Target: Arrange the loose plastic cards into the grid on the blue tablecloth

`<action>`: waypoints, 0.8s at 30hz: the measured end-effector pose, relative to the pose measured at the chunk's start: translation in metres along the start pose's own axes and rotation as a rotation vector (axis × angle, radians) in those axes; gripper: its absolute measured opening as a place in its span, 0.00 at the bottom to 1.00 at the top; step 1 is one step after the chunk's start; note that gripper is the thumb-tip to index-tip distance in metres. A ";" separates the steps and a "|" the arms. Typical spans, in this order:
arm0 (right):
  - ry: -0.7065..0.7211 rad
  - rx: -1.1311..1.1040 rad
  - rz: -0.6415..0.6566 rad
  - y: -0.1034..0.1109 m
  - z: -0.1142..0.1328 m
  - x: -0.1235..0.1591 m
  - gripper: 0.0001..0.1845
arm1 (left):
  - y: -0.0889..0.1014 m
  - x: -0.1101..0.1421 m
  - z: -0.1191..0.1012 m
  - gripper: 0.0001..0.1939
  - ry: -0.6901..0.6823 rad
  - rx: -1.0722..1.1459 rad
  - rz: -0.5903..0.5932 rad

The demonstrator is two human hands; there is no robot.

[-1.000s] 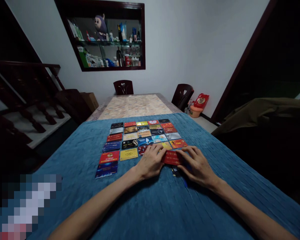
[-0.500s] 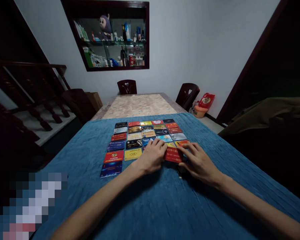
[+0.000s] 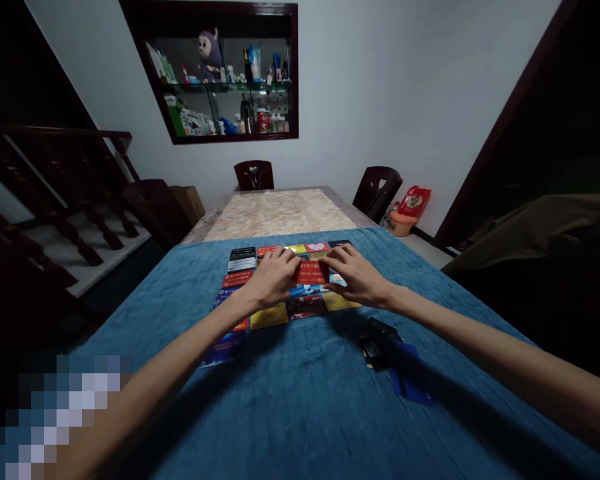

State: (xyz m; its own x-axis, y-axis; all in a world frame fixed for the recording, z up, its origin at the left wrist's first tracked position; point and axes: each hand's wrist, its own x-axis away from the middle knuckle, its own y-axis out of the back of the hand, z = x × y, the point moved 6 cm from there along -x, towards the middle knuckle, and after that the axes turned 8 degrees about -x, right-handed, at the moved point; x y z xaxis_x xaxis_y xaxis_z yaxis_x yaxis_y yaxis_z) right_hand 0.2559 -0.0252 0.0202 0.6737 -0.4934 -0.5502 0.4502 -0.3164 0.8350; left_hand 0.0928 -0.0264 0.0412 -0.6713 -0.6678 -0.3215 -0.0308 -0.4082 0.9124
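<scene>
Head view: left hand (image 3: 274, 277) and right hand (image 3: 358, 275) are pinching a red card (image 3: 313, 272) by its ends.
Loose cards (image 3: 407, 373) are lying nearest, on blue cloth (image 3: 290, 413). Farther, the red card is hanging over rows of cards (image 3: 270, 316). A chair (image 3: 245, 177) is standing past the table (image 3: 280, 212).

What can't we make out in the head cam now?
Head view:
Laid-out cards: some hidden behind the left hand and right hand.
Red card: small print too small; ends covered by fingers.
Dark loose pile: shadow and blur obscure the count.
Bottom-left corner: pixelated.
</scene>
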 end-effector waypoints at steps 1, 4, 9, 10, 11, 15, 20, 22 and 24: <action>0.007 0.005 0.013 -0.003 -0.003 -0.007 0.27 | -0.001 -0.001 0.007 0.19 0.013 -0.001 -0.006; 0.012 0.028 0.057 -0.014 -0.012 -0.026 0.26 | -0.006 -0.004 0.025 0.20 0.037 -0.023 -0.010; 0.007 0.041 0.094 -0.029 -0.026 -0.057 0.22 | -0.018 -0.010 0.054 0.17 0.091 -0.076 0.026; 0.002 0.042 0.101 -0.032 -0.029 -0.063 0.22 | -0.019 -0.011 0.059 0.16 0.105 -0.079 0.033; -0.004 0.042 0.108 -0.035 -0.032 -0.069 0.21 | -0.020 -0.012 0.064 0.15 0.118 -0.080 0.040; -0.032 0.020 0.129 -0.047 -0.045 -0.091 0.21 | -0.025 -0.018 0.084 0.12 0.154 -0.098 0.078; -0.056 -0.007 0.154 -0.065 -0.057 -0.111 0.22 | -0.035 -0.025 0.105 0.14 0.186 -0.111 0.115; -0.073 -0.013 0.166 -0.071 -0.060 -0.118 0.20 | -0.040 -0.026 0.113 0.14 0.203 -0.110 0.133; -0.101 -0.019 0.190 -0.078 -0.063 -0.123 0.17 | -0.046 -0.028 0.121 0.14 0.218 -0.116 0.157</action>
State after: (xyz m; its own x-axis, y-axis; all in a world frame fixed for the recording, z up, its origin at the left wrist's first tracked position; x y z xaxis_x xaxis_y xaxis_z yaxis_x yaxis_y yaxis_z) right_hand 0.1748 0.1116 0.0226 0.6858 -0.6215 -0.3786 0.3323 -0.1954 0.9227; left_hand 0.0239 0.0861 0.0390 -0.4860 -0.8413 -0.2366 0.1545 -0.3491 0.9242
